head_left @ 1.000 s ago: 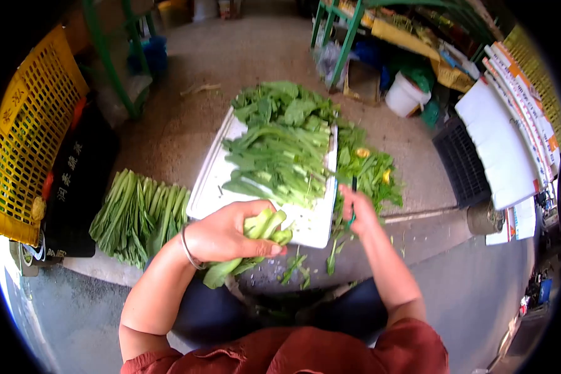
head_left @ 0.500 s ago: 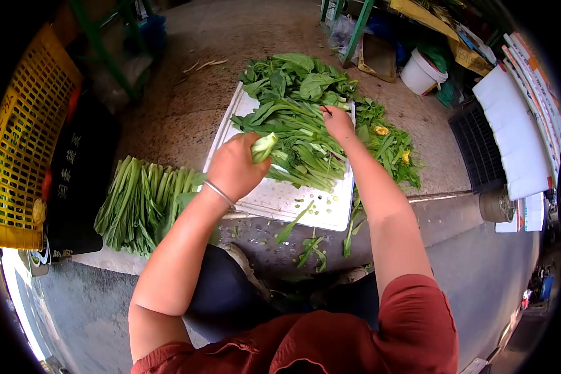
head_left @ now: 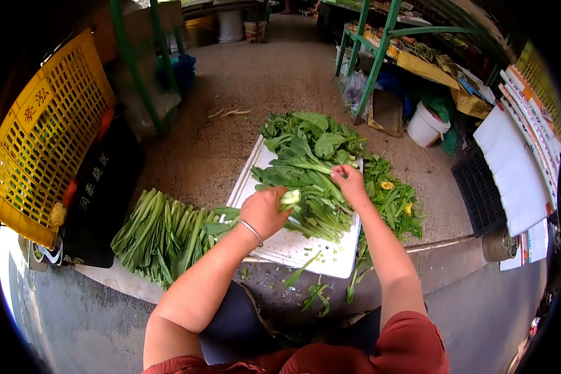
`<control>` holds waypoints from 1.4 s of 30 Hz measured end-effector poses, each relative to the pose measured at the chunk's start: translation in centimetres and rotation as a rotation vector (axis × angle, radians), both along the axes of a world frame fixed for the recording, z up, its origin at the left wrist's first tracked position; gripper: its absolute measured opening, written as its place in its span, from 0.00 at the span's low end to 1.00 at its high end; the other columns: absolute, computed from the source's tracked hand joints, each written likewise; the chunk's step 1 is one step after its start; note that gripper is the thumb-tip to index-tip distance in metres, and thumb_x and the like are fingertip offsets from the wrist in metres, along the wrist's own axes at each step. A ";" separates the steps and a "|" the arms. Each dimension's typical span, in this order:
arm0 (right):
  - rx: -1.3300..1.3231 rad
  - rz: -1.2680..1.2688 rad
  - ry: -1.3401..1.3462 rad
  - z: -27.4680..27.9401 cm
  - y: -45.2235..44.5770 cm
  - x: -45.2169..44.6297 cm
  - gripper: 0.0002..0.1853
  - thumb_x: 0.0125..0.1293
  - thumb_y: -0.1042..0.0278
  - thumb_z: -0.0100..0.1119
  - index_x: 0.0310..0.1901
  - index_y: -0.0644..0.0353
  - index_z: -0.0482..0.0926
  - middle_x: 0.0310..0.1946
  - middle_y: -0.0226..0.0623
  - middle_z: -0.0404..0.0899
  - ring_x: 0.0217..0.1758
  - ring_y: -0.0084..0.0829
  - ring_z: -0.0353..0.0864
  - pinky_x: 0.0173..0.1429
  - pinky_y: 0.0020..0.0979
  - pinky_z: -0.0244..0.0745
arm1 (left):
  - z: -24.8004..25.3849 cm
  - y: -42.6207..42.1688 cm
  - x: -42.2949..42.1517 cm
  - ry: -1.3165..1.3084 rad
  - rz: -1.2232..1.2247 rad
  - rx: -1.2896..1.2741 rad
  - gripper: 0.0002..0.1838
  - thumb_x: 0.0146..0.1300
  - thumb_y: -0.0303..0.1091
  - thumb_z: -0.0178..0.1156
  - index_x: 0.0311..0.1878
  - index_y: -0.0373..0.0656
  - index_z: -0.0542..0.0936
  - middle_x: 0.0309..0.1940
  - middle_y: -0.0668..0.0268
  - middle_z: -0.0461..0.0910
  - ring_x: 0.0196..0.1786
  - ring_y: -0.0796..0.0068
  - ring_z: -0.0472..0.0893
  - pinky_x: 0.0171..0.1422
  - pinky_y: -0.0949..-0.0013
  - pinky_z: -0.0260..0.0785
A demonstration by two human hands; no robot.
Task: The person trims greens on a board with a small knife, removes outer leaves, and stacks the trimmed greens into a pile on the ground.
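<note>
My left hand (head_left: 263, 210), with a bangle at its wrist, is closed around a bundle of leafy green stalks (head_left: 290, 199); their pale cut ends stick out past the thumb. My right hand (head_left: 353, 187) pinches the pale end of a leafy green stalk (head_left: 321, 167) at the right of the pile. A small dark item shows at its fingers, too small to name. Beneath both hands, the pile of leafy greens (head_left: 321, 212) covers much of a white board (head_left: 336, 267). Cut stem bits lie on its near end.
A row of bundled greens (head_left: 162, 234) lies at the left. Loose leaves (head_left: 393, 199) are heaped right of the board. A yellow crate (head_left: 43, 137) stands on the left; a white bucket (head_left: 427, 124), black crate (head_left: 478, 190) and white foam panel (head_left: 511, 168) are on the right.
The view has tilted up, so the board and greens sit lower in it. My right hand has closed on a stalk end. My left hand still grips its bundle.
</note>
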State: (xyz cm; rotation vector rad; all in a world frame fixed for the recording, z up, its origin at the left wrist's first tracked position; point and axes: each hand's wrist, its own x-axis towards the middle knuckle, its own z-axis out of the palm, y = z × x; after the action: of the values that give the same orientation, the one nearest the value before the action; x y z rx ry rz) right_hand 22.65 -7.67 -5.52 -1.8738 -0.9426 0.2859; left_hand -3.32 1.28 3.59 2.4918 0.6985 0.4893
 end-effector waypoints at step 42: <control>0.124 -0.090 0.894 3.2 -11.8 -5.9 0.24 0.61 0.54 0.57 0.55 0.60 0.70 0.21 0.24 0.69 0.20 0.15 0.64 0.21 0.18 0.57 | 1.5 -4.7 2.7 0.005 -0.361 -1.147 0.15 0.52 0.27 0.65 0.43 0.35 0.76 0.32 0.69 0.79 0.32 0.84 0.75 0.38 0.78 0.69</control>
State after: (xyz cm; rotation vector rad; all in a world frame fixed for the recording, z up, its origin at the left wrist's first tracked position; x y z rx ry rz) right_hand 16.73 -19.45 -2.37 -1.4259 -0.2509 0.8926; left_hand -0.65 -3.47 5.09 1.4603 0.3385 -0.0770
